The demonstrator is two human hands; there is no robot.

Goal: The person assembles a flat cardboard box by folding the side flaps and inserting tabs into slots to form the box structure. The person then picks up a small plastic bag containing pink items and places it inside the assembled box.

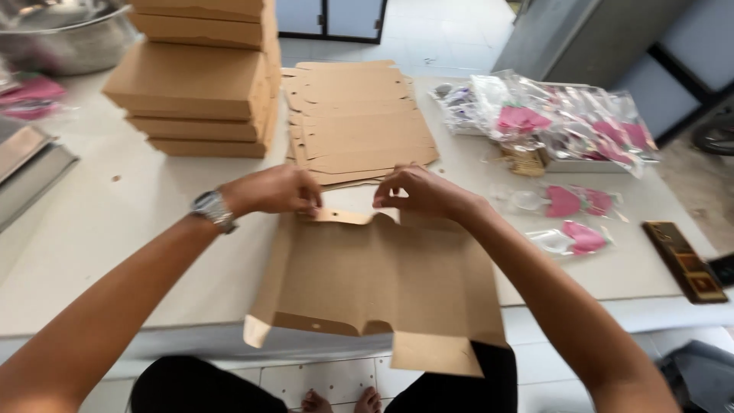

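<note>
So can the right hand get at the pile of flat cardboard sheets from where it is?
Probably yes. The right hand pinches the far edge of the cardboard blank, and the flat sheets lie just beyond it on the table, with nothing between. It would have to let go first.

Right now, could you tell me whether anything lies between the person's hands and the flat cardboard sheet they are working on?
Nothing visible does. The left hand and the right hand both already grip the far edge of the brown cardboard sheet, fingers pinching its folded flap. The pile of flat blanks lies beyond it, apart.
</note>
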